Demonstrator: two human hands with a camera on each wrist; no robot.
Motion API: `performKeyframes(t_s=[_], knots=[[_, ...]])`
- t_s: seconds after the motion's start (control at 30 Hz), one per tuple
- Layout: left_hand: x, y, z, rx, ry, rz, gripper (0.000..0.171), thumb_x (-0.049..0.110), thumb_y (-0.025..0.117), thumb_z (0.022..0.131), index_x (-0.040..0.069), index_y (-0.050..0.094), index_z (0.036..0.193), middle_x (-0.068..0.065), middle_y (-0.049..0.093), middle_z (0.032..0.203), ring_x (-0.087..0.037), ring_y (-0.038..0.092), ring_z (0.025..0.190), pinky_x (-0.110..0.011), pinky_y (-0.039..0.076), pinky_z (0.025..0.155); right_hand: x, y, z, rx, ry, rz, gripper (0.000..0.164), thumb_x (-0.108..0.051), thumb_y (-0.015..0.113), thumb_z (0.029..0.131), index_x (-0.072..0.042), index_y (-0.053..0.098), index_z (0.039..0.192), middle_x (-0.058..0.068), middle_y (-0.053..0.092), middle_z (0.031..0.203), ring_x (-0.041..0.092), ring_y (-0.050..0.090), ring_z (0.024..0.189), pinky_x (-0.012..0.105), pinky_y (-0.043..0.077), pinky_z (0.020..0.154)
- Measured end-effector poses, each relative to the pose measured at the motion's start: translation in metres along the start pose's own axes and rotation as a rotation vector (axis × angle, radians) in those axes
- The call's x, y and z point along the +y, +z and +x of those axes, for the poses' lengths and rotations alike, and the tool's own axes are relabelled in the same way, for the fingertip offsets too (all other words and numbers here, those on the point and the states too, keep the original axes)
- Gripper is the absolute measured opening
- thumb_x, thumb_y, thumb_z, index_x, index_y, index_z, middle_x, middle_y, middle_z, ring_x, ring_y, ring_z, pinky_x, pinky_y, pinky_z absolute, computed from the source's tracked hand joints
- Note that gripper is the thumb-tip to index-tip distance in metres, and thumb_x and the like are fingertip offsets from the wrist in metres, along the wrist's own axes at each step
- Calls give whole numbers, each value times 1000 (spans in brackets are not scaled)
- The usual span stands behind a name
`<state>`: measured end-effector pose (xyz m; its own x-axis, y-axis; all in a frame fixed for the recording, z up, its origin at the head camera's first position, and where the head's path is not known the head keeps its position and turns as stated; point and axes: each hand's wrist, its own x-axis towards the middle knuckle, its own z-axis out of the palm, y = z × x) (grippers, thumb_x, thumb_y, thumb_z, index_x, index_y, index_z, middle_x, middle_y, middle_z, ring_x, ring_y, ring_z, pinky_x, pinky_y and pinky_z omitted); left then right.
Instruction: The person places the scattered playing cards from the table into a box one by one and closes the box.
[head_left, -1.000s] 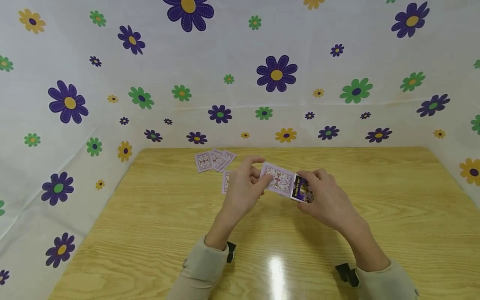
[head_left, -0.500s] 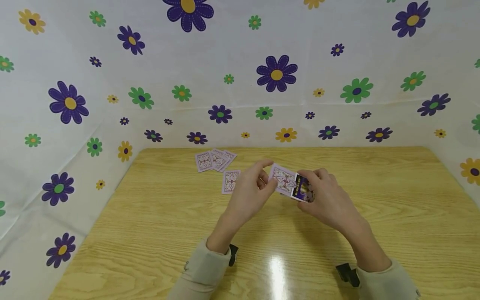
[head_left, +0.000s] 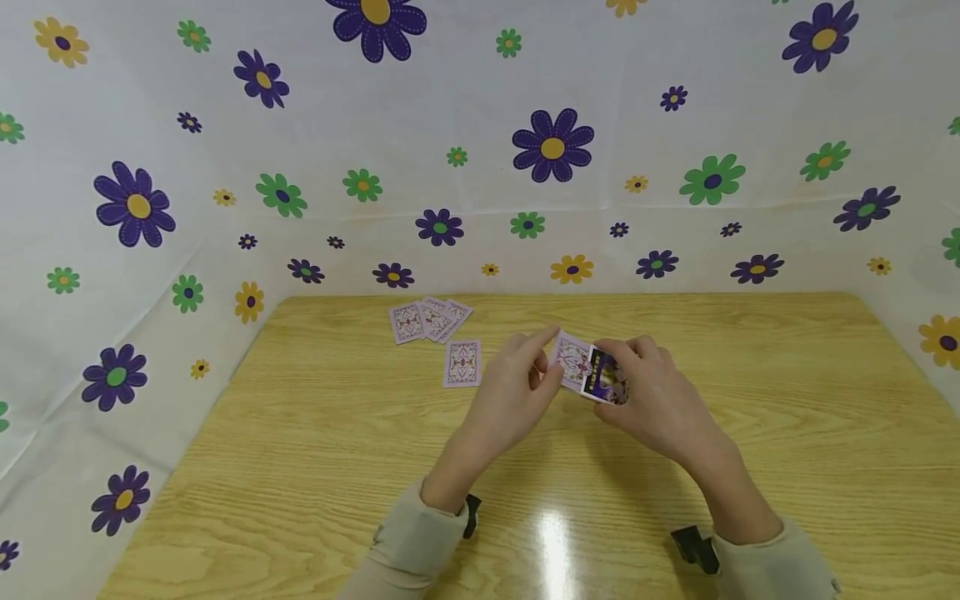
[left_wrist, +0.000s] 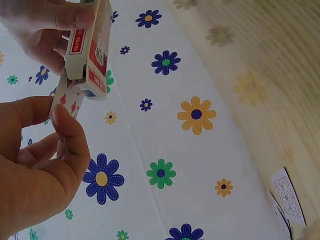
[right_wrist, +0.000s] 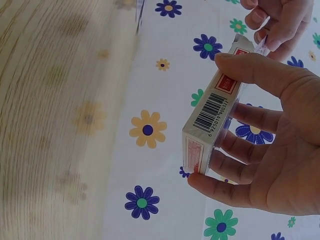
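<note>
Above the table, my right hand (head_left: pixel 660 396) grips a small playing-card box (head_left: pixel 604 377) with a dark printed face. In the right wrist view the thumb and fingers hold the box (right_wrist: pixel 207 112) by its sides, barcode showing. A playing card (head_left: pixel 573 360) with a lilac patterned back sticks partway out of the box's left end. My left hand (head_left: pixel 513 387) has its thumb and fingers at the card's outer end. The left wrist view shows that hand (left_wrist: pixel 55 165) pinching the card (left_wrist: pixel 69 97) close to the box opening. The card's far part is hidden inside the box.
One card (head_left: pixel 462 363) lies face down on the wooden table (head_left: pixel 315 467), left of my left hand. Several overlapping cards (head_left: pixel 407 322) lie farther back. A white flowered cloth (head_left: pixel 480 108) rises along the table's back and sides.
My left hand has moved right toward the box, and the card has slid deeper into it. The loose card on the table now shows fully. My right hand stays in place.
</note>
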<state>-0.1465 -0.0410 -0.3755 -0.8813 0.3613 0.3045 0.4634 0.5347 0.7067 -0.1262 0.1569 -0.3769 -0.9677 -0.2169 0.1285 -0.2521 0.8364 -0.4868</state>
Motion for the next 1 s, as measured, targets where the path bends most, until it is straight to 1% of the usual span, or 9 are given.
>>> performKeyframes(t_s=[0.1,0.27,0.37,0.5,0.6,0.8,1.0], knots=[[1,2,0,16,14,-15,45,8,65,94,0,56,137,-3,55,85,-9,47,68,-18,40,57,0,0,0,1,-1,1,71,-17,82,77,-5,51,140,23,52,122,31,51,96,40,52,70],[1,6,0,63,30,-48,33,7,69,91,0,63,122,-3,60,84,-8,48,66,-17,40,55,0,0,-1,2,1,4,70,-17,81,78,-5,51,141,23,51,123,32,51,97,41,53,70],[2,10,-1,73,49,-51,29,7,70,91,-1,64,118,-4,61,84,-7,47,66,-17,40,55,0,-1,-1,2,-1,7,70,-17,81,79,-5,51,141,24,51,123,32,51,98,41,54,70],[2,15,-2,54,62,-42,30,7,69,92,-2,64,120,-5,60,86,-7,47,66,-17,40,54,0,-1,-1,8,-3,11,69,-17,81,79,-5,51,140,23,51,123,32,52,98,41,53,70],[3,18,-3,33,54,-20,31,8,68,93,-2,64,121,-5,60,89,-8,48,67,-16,41,54,0,-1,-2,13,-3,12,69,-17,81,79,-5,51,140,22,51,122,32,51,99,43,54,71],[7,21,-5,-19,46,38,31,8,65,95,-1,64,124,-7,59,95,-10,50,72,-16,45,59,0,-1,-2,20,-8,4,69,-15,81,78,-4,52,140,23,52,122,33,52,99,46,55,75],[7,23,-6,-54,22,78,31,11,64,96,2,64,126,-7,58,99,-10,49,75,-16,43,60,0,-1,-2,30,-19,-12,69,-14,82,77,-3,53,138,23,53,120,34,53,100,47,54,76]])
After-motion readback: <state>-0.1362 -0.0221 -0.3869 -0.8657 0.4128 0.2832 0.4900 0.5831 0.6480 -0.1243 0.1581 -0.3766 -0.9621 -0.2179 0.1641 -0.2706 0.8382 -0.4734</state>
